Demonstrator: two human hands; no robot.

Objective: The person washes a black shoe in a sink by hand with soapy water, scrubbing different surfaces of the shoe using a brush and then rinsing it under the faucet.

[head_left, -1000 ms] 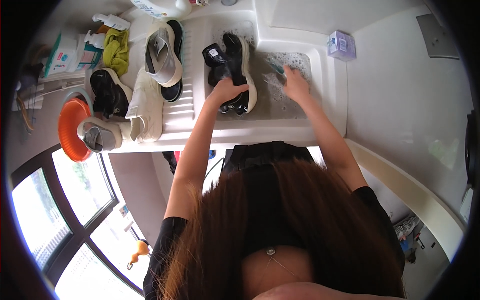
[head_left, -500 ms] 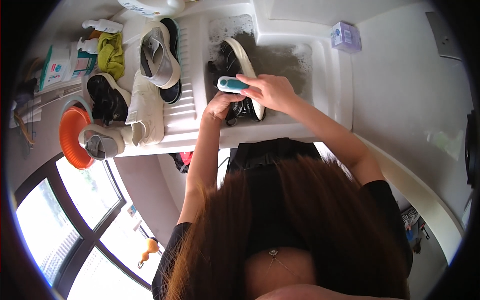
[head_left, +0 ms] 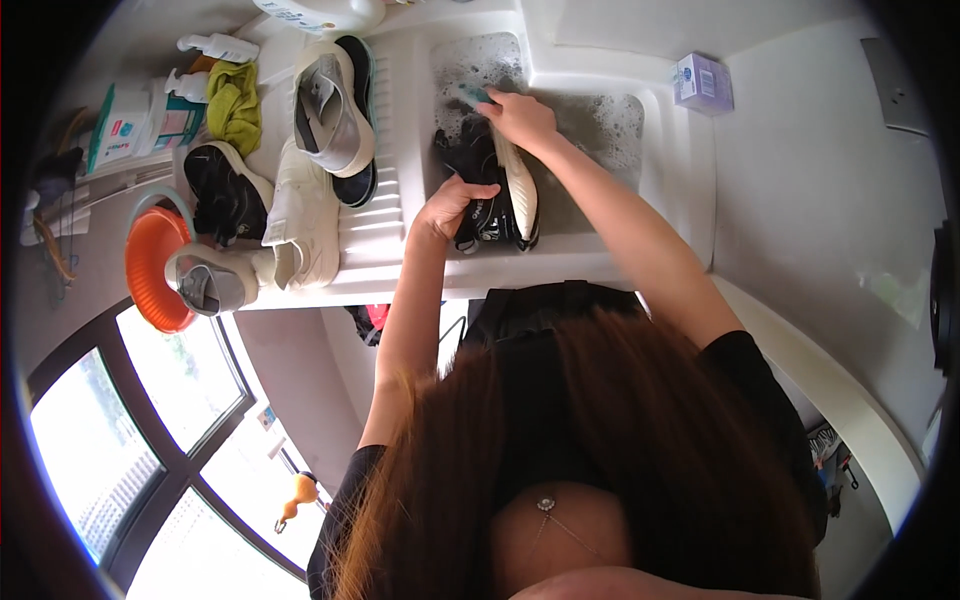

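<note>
A black sneaker with a thick white sole lies tilted on its side in the sink, near the front wall. My left hand grips it by the upper, thumb stretched across the black fabric. Over the foamy grey water beyond the shoe's far end, my right hand is closed on a teal-and-white brush. The brush is blurred and partly hidden by my fingers; its bristles do not show. Suds gather in the sink's far left corner.
On the ribbed drainboard to the left lie a grey shoe, white shoes and another black sneaker. An orange basin, a yellow-green cloth and bottles stand farther left. A purple box sits on the right ledge.
My right hand has moved away from me with the brush, from above the shoe to the foamy water beyond it. The shoe has rolled, showing more of its sole; my left hand stays on it.
</note>
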